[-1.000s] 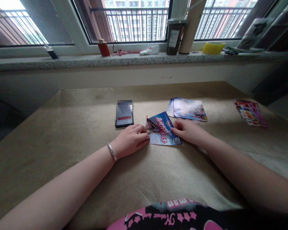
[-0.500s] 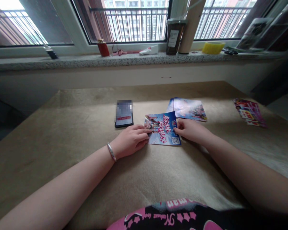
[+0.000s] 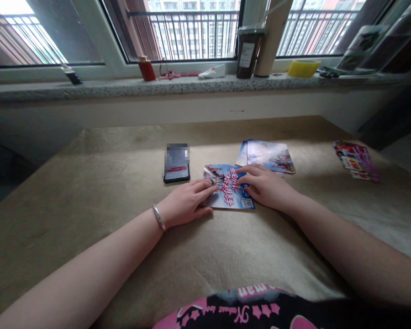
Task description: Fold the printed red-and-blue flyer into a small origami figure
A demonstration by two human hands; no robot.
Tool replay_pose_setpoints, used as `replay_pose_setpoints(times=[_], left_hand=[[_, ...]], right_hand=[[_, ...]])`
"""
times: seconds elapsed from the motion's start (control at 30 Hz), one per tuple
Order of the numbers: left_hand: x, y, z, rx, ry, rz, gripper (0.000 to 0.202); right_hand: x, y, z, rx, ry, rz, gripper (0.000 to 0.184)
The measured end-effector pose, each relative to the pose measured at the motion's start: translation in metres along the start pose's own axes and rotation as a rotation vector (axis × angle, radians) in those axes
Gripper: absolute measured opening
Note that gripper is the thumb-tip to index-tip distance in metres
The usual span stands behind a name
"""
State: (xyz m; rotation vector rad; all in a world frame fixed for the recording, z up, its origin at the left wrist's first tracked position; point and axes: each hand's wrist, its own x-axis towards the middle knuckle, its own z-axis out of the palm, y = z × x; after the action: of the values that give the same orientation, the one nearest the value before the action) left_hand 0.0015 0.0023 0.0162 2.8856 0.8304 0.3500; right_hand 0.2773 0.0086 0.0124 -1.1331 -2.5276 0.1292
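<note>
Leaflet [image 3: 229,195], blue with pink lettering, flat on the worktop [image 3: 89,192] directly in front of the person, between both hands. Step in hand, as judged from the pose: the sheet is being pressed down and smoothed against the surface. Lifting or turning it would call for getting a fingertip under an edge, since the sheet appears to lie flush.

Right hand [image 3: 266,188]: fingers spread and laid palm-down over the leaflet's right half, gripping nothing. Left hand [image 3: 187,204]: fingers loosely curled, their tips on the leaflet's left edge; whether the thumb is tucked under the paper to pinch it cannot be told. A bracelet [image 3: 159,217] sits on the left wrist.

Phone [image 3: 176,165]: just left of the leaflet, face up, apart from both hands. Small stack of further leaflets [image 3: 270,156]: just beyond the right hand. Another printed sheet [image 3: 356,161]: well apart, at the right. Window sill [image 3: 123,87]: beyond the worktop, carrying a red can [image 3: 147,68] and a yellow tape roll [image 3: 304,68].
</note>
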Motion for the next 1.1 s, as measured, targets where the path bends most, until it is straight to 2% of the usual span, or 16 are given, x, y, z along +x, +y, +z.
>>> replay_pose_setpoints(times=[0.1,0.27,0.43,0.67,0.77,0.9,1.0,1.1], left_hand=[[-0.001,-0.001,0.002,0.008,0.025,0.016,0.054],[-0.002,-0.003,0.003,0.113,0.093,0.121,0.033],[-0.005,-0.004,-0.002,0.279,0.099,0.160,0.027],[-0.004,-0.009,0.002,0.170,0.184,0.096,0.025],[-0.003,-0.009,0.001,0.144,0.203,0.097,0.024],[-0.003,-0.011,0.000,0.116,0.180,0.128,0.025],[-0.004,-0.011,-0.001,0.059,0.124,0.163,0.025],[-0.004,-0.009,-0.001,0.019,0.062,0.184,0.028]], right_hand=[[-0.001,-0.001,0.000,0.029,-0.049,-0.123,0.030],[-0.001,-0.004,-0.004,0.074,-0.089,-0.160,0.039],[-0.001,0.002,-0.003,0.112,-0.151,-0.192,0.050],[-0.001,0.006,-0.001,0.169,-0.200,-0.178,0.066],[-0.001,0.005,-0.001,0.242,-0.197,-0.138,0.058],[-0.001,0.010,0.003,0.314,-0.135,-0.137,0.027],[-0.002,0.015,0.004,0.331,-0.111,-0.156,0.021],[-0.002,0.016,0.000,0.329,-0.156,-0.175,0.022]])
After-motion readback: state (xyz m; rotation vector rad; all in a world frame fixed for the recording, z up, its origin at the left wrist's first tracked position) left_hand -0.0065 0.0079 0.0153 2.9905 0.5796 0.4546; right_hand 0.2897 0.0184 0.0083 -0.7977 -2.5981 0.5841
